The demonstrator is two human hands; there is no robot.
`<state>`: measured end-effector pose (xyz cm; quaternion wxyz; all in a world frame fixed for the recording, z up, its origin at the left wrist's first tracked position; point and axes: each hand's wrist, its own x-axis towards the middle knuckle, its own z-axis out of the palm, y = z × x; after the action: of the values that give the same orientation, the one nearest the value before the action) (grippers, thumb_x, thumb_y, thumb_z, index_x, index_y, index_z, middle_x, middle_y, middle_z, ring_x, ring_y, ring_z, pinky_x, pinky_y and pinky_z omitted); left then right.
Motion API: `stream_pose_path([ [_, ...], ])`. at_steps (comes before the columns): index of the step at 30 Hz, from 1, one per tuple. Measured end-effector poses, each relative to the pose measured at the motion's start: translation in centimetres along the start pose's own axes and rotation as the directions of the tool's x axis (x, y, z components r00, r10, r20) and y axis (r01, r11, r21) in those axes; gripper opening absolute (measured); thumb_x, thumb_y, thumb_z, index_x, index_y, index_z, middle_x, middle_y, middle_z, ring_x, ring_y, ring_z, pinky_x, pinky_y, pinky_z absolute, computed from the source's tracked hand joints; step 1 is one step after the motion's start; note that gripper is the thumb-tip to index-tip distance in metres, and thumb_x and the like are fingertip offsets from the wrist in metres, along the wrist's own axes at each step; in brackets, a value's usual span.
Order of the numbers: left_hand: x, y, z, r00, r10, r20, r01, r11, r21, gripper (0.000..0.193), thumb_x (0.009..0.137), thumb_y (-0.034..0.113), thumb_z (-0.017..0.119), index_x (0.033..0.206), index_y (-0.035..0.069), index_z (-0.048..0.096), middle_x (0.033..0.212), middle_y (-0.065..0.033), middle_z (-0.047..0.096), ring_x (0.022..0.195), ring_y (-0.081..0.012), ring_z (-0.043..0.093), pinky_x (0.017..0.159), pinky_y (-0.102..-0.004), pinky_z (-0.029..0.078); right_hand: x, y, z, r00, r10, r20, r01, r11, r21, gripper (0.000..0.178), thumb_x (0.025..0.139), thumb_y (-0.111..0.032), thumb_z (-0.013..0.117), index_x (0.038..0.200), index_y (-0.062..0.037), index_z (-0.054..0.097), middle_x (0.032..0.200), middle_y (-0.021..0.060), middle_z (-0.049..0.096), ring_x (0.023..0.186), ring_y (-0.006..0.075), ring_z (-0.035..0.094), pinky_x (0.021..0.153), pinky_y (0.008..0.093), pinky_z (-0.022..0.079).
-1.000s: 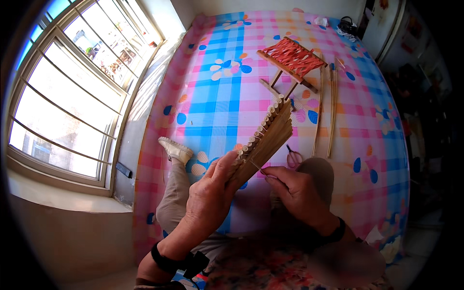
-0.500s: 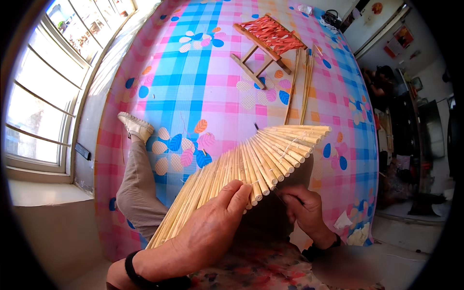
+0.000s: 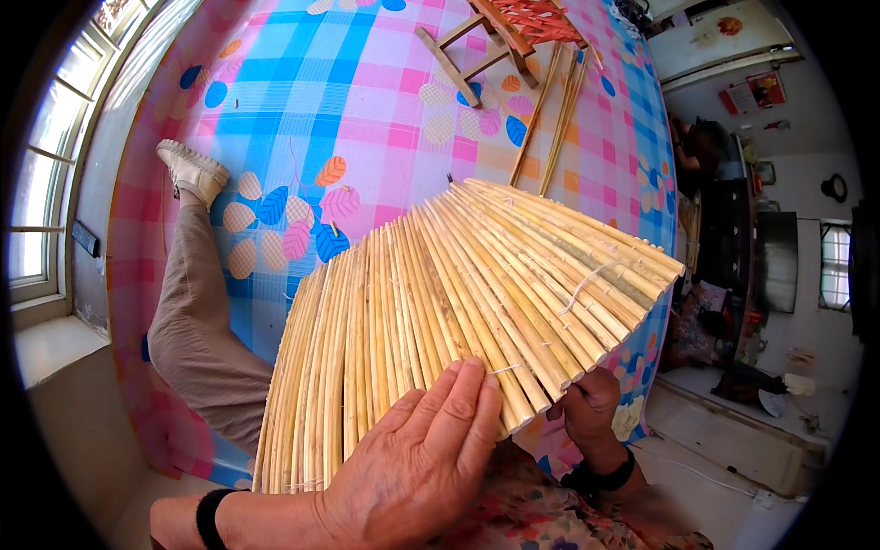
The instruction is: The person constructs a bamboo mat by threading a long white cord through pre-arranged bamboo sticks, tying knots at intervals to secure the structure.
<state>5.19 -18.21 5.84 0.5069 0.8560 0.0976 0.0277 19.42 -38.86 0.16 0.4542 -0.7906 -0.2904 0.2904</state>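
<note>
A fan-shaped mat of pale reed stalks [image 3: 385, 312] tied with white thread spreads across my lap, its cut ends toward the right and near side. My left hand [image 3: 431, 449] lies on top of it near the close edge, fingers flat and together, pressing beside a short stretch of white thread [image 3: 504, 369]. My right hand [image 3: 591, 412] is at the underside of the cut ends with curled fingers. The stalks partly cover them, so what they hold cannot be made out. A larger loop of white thread [image 3: 579, 289] shows on the right part of the mat.
A wooden folding stool [image 3: 495, 41] with red woven webbing stands at the far side. Long thin sticks [image 3: 559, 119] lean by it. A checked floor covering [image 3: 302, 92] lies beneath. My left leg [image 3: 197, 302] stretches out on the left, near the window. Another person [image 3: 701, 147] is at the far right.
The mat now sits closer in view and faces up more fully. My left hand has shifted from pinching its edge to lying flat on it. My right hand has moved partly behind the stalk ends.
</note>
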Motion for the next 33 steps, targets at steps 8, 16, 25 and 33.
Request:
stream_pose_path([
  [8, 0.1, -0.8, -0.1, 0.982, 0.181, -0.053, -0.162, 0.954, 0.252, 0.033, 0.082, 0.0, 0.056, 0.114, -0.009, 0.052, 0.116, -0.0234, 0.052, 0.1, -0.0362, 0.059, 0.081, -0.0397, 0.051, 1.0, -1.3, 0.3, 0.973, -0.231, -0.001, 0.23, 0.97, -0.078, 0.016, 0.083, 0.005, 0.057, 0.098, 0.0001, 0.062, 0.07, 0.0086, 0.06, 0.05, 0.0128, 0.055, 0.045, 0.0259, 0.043],
  [16, 3.2, 1.7, -0.4, 0.999, 0.005, 0.039, -0.022, 0.885, 0.465, 0.069, 0.071, 0.027, 0.075, 0.122, -0.003, 0.04, 0.103, -0.015, 0.059, 0.096, -0.0313, 0.059, 0.093, -0.0468, 0.038, 2.5, -1.9, 0.6, 0.921, -0.385, 0.061, 0.39, 0.904, -0.176, 0.027, 0.081, 0.002, 0.062, 0.107, -0.0045, 0.062, 0.077, 0.013, 0.063, 0.063, 0.0269, 0.063, 0.053, 0.0334, 0.048],
  [25, 5.6, -0.1, 0.8, 0.979, 0.15, -0.139, -0.027, 0.77, 0.637, 0.049, 0.077, 0.002, 0.062, 0.123, 0.0, 0.045, 0.086, -0.0139, 0.062, 0.079, -0.0309, 0.061, 0.075, -0.0402, 0.046, 5.5, -1.6, 1.1, 0.881, -0.465, -0.085, 0.453, 0.882, -0.13, 0.024, 0.078, 0.0, 0.066, 0.102, -0.0037, 0.061, 0.079, 0.014, 0.061, 0.07, 0.0306, 0.063, 0.056, 0.036, 0.048],
  [33, 7.2, -0.2, 0.7, 0.983, 0.075, -0.168, 0.043, 0.794, 0.606, 0.053, 0.074, -0.001, 0.059, 0.125, 0.005, 0.045, 0.097, -0.0172, 0.06, 0.087, -0.0367, 0.059, 0.074, -0.043, 0.047, 5.6, -0.1, -0.2, 0.853, -0.506, -0.126, 0.422, 0.812, -0.403, 0.01, 0.079, -0.002, 0.066, 0.087, -0.0053, 0.062, 0.078, 0.0105, 0.054, 0.065, 0.0244, 0.057, 0.056, 0.0326, 0.046],
])
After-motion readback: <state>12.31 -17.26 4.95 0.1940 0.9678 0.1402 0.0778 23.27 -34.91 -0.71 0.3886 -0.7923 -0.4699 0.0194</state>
